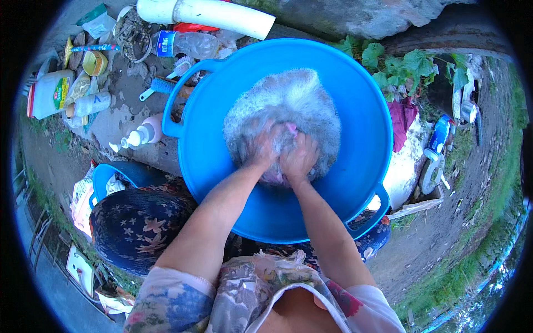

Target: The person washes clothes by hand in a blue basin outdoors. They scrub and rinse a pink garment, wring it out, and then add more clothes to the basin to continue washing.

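Observation:
Both hands are down in grey-white soapy suds (308, 89) inside a big round blue tub (355, 111). My left hand (262, 145) and my right hand (300, 155) are close together, knuckles up, fingers curled down. Between and below them shows wet pinkish cloth (291, 128), gripped by both hands. Most of the cloth and the fingertips are hidden by foam, and motion blurs the left hand a little. One tub handle sticks out at the upper left, another at the lower right.
Left of the tub lie a blue scrubbing brush (162, 85), pump bottles (143, 133), a clear plastic bottle (186, 44) and a white jug (49, 93). A white pipe (222, 16) lies behind. A blue bucket (102, 175) stands by my left knee; leafy plants (413, 64) grow at right.

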